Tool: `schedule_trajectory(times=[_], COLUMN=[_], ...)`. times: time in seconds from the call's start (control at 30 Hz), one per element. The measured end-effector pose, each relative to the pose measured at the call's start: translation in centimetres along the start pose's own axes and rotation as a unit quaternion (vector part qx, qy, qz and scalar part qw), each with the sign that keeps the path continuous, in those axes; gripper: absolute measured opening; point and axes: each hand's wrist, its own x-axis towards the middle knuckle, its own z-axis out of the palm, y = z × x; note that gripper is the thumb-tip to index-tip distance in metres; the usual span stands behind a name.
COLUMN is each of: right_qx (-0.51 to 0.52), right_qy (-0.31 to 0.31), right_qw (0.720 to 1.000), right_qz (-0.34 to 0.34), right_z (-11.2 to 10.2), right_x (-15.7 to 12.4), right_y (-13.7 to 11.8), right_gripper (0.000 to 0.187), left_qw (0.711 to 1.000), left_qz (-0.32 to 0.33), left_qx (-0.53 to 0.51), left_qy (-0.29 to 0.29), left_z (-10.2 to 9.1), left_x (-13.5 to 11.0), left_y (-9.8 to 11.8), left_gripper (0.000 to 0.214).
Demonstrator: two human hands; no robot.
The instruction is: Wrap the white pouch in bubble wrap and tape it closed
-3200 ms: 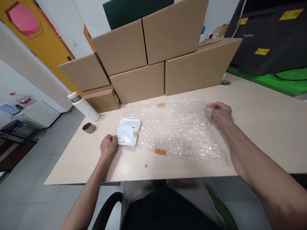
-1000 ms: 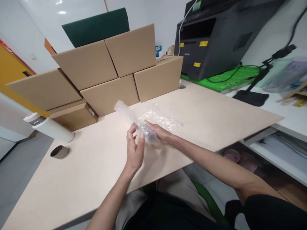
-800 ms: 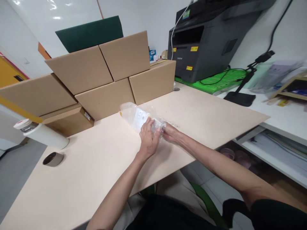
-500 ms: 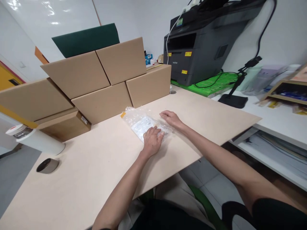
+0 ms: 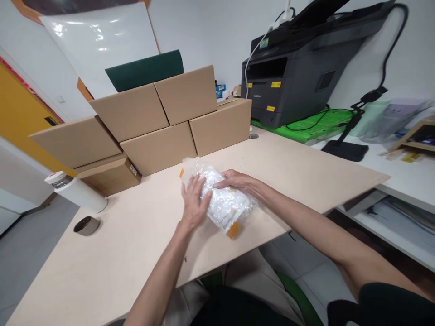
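Note:
On the wooden table lies a bubble-wrapped package (image 5: 222, 206), whitish and flat, with the clear wrap loose and crinkled around it. One piece of orange tape (image 5: 233, 230) shows at its near end and another at its far left corner. My left hand (image 5: 195, 201) rests against the package's left side, fingers spread. Across from it, my right hand (image 5: 236, 179) grips the right edge, thumb on top and fingers partly hidden at the far side. What is inside the wrap cannot be made out.
Stacked cardboard boxes (image 5: 158, 147) line the back, a dark green box (image 5: 146, 70) on top. To the left are a white bottle (image 5: 79, 192) and a brown cup-like object (image 5: 87, 225). A printer (image 5: 288, 81) and black stand (image 5: 346, 149) are at right.
My right hand has come left onto the package and grips it. My left hand has shifted left to its side. The near end with orange tape now shows. The camera view has shifted.

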Motion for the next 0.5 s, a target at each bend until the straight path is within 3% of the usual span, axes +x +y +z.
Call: schedule_trajectory(times=[0.03,0.1,0.2,0.27,0.37,0.43,0.5], right_qx=[0.030,0.069,0.126,0.158,0.110,-0.029,-0.216], right_qy=[-0.044,-0.075,-0.046,-0.013,0.081,0.178,0.267], right_qw=[0.999,0.994,0.988,0.985,0.990,0.982,0.935], right_qz=[-0.008,-0.040,-0.073,-0.064,-0.041,-0.050,-0.093], right_z=[0.4,1.3,2.6,3.2,3.7,3.8,3.6], right_x=[-1.2,-3.1,-3.3,-1.6,2.1,4.3,5.9], right_y=[-0.2,-0.7,-0.7,0.0,1.9,3.2,4.1], right_gripper=[0.043,0.041,0.039,0.040,0.041,0.045,0.055], left_qw=[1.000,0.992,0.915,0.863,0.857,0.867,0.877], left_qz=[-0.021,-0.065,-0.172,-0.233,-0.294,-0.317,-0.321], left_qx=[-0.007,-0.111,-0.360,-0.446,-0.424,-0.382,-0.350], left_qy=[0.013,-0.018,-0.068,-0.053,0.013,0.051,0.078], left_z=[-1.5,-4.1,-5.8,-5.3,-3.1,-1.5,-0.3], left_x=[-0.1,-0.4,-1.2,-1.7,-1.8,-1.6,-1.3], left_y=[-0.4,-0.9,-1.0,-1.1,-2.3,-3.7,-5.1], left_gripper=[0.052,0.056,0.067,0.062,0.048,0.046,0.048])
